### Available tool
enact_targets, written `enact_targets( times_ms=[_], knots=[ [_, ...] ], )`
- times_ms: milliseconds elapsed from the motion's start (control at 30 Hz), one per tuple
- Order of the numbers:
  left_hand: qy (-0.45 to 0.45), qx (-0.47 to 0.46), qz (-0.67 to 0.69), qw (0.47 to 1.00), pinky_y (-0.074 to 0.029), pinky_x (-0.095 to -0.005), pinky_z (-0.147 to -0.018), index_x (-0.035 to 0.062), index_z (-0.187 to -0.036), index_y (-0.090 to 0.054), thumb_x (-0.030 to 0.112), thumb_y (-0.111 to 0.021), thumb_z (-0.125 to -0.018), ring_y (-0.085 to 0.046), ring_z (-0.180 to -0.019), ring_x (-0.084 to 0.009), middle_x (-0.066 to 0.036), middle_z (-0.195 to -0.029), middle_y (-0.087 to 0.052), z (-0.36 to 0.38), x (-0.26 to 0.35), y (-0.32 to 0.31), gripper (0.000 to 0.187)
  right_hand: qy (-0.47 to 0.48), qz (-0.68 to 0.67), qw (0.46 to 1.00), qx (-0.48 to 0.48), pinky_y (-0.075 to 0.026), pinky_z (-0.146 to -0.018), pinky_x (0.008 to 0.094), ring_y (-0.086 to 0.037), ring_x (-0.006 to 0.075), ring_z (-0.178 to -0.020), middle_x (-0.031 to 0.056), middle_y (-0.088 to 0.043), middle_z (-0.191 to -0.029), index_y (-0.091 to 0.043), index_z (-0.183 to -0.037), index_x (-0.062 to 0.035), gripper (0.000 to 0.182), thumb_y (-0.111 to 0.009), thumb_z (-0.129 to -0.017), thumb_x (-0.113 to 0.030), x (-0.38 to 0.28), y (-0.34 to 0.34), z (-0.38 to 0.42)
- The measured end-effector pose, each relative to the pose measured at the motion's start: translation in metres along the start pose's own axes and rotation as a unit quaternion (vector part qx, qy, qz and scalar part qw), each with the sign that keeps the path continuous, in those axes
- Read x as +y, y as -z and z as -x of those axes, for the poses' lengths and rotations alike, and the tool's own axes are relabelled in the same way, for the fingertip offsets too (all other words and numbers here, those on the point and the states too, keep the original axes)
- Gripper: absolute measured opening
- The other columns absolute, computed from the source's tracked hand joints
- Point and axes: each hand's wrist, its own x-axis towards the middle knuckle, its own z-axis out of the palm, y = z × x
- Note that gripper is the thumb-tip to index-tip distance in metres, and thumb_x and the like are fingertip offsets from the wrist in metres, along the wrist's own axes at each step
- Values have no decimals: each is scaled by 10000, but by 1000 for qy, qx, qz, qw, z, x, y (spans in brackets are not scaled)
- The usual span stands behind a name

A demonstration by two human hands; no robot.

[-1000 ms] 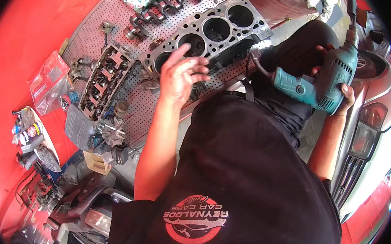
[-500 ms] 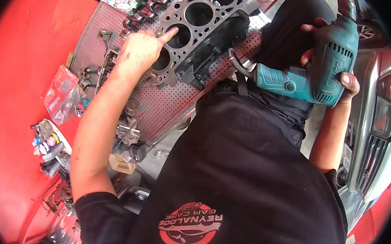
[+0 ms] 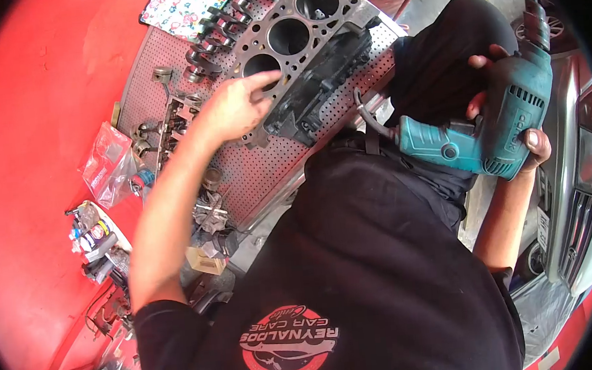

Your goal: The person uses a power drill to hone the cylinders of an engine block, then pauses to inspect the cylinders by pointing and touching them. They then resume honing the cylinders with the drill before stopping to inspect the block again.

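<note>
My left hand [image 3: 234, 108] is over the near end of a metal engine block [image 3: 247, 47]. Its index finger stretches across the edge of a round bore, the thumb is apart from it, and nothing is held. On the right, my right hand [image 3: 538, 148] grips a teal power drill [image 3: 496, 127] from below, with fingertips showing on its far side. The drill's chuck points up, its handle lies to the left, and a cord runs from the handle's end. A black part [image 3: 322, 78] lies along the block's side.
A crankshaft [image 3: 218, 34] lies beside the block on a perforated metal table [image 3: 243, 182]. A floral cloth [image 3: 185, 9], a piston [image 3: 162, 74], a plastic bag [image 3: 108, 165] and a small cardboard box [image 3: 206, 261] are at the left. A parked vehicle [image 3: 576, 211] stands at the right.
My left hand has moved right and down over the block, its finger shifting toward the block's edge. The drill and my right hand appear slightly lower and farther right as the view shifts.
</note>
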Motion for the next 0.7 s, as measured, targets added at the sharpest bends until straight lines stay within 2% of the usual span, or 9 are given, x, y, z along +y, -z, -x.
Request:
enact_targets(
  times_ms=[67, 133, 200, 267, 400, 467, 533, 667, 700],
  knots=[
    [-50, 155, 143, 976, -540, -336, -818, 32, -1436, -573, 43, -676, -904, -643, -865, -137, -69, -970, -717, 21, 28, -19, 542, -12, 14, 1000, 15, -640, -758, 371, -730, 334, -944, 322, -493, -1426, -258, -1561, 74, 1119, -758, -686, -413, -9, -12, -1],
    [-155, 274, 267, 911, -514, -395, -960, 3, -1472, -521, 295, -816, -847, -652, -1049, -245, -144, -1186, -695, 55, 55, -35, 750, -51, -28, 995, 79, -612, -828, 396, -725, 330, -919, 285, -580, -1328, -317, -1537, 79, 1021, -728, -745, -417, -14, -42, 2],
    [-248, 262, 145, 921, -408, -441, -1112, -45, -1536, -400, 265, -857, -792, -571, -1272, -309, -192, -1415, -583, 103, 88, -19, 927, -136, -34, 989, 57, -608, -818, 390, -728, 326, -905, 251, -664, -1170, -453, -1443, 82, 871, -692, -794, -448, -10, -67, -4],
    [-217, 257, -7, 942, -369, -489, -1140, -33, -1566, -350, 361, -914, -694, -534, -1318, -378, -234, -1478, -523, 133, 107, -21, 1111, -211, -36, 977, 15, -602, -801, 385, -727, 306, -876, 216, -719, -1044, -574, -1340, 77, 745, -658, -843, -472, -5, -113, -16],
    [-37, 249, -34, 967, -460, -431, -1055, -20, -1421, -492, 166, -904, -651, -595, -1246, -372, -226, -1387, -588, 179, 89, -50, 894, -260, -75, 961, -58, -537, -822, 346, -658, 190, -895, 92, -674, -981, -620, -1152, 7, 486, -725, -875, -379, 48, -203, -22],
    [78, 255, 87, 960, -515, -425, -967, 17, -1383, -543, 62, -798, -664, -642, -1162, -387, -211, -1239, -657, 208, 75, -64, 764, -273, -166, 947, -33, -533, -755, 337, -638, 159, -784, 64, -658, -902, -646, -1023, -18, 392, -726, -903, -383, 75, -238, -22],
    [136, 281, 95, 945, -536, -419, -933, 26, -1348, -566, 47, -777, -679, -672, -1101, -385, -208, -1183, -680, 230, 75, -66, 701, -326, -113, 939, -5, -519, -769, 339, -624, 154, -796, 69, -654, -941, -624, -1030, -38, 385, -732, -905, -386, 96, -256, -16],
    [236, 212, 115, 941, -543, -391, -923, 16, -1272, -612, 32, -743, -715, -714, -1036, -318, -177, -1100, -718, 238, 91, -37, 572, -404, -65, 912, 41, -490, -899, 375, -599, 197, -1025, 133, -633, -1126, -564, -1239, 28, 701, -760, -856, -525, 109, -282, -4],
    [218, 212, 158, 939, -544, -357, -890, 8, -1224, -642, 17, -719, -741, -721, -971, -237, -139, -1040, -739, 239, 86, -36, 490, -413, -80, 907, 19, -482, -912, 376, -592, 204, -1048, 143, -620, -1155, -548, -1269, 29, 744, -762, -847, -545, 105, -281, -5]
  ],
)
